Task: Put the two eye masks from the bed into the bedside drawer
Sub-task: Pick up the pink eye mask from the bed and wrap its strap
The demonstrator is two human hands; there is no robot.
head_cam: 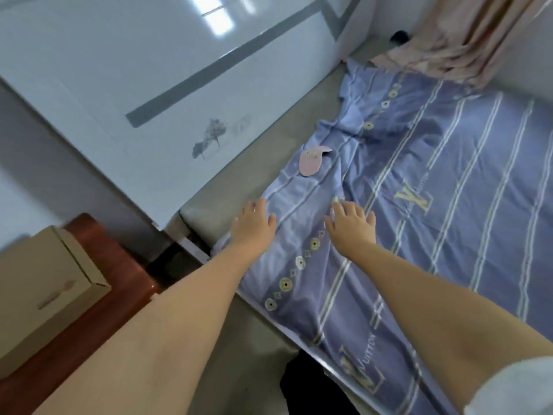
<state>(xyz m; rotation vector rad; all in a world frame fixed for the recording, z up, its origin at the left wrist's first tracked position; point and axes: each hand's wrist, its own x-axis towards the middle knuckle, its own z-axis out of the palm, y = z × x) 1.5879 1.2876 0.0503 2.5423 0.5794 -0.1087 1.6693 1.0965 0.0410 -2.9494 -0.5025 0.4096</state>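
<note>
Both hands, L (254, 221) & R (351, 223), spread flat, empty; pink eye mask (311, 161) well beyond fingertips

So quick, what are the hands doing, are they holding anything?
Left hand: open, empty, flat over the blue sheet.
Right hand: open, fingers spread, holding nothing.

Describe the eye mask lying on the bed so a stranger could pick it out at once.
Start at the glossy white headboard and drop to the near edge of the purple striped sheet below it. The eye mask lies there, beyond the left hand and apart from it. It is the only small, pale pink, rounded piece on the sheet; everything around it is printed stripes and circles.
</note>
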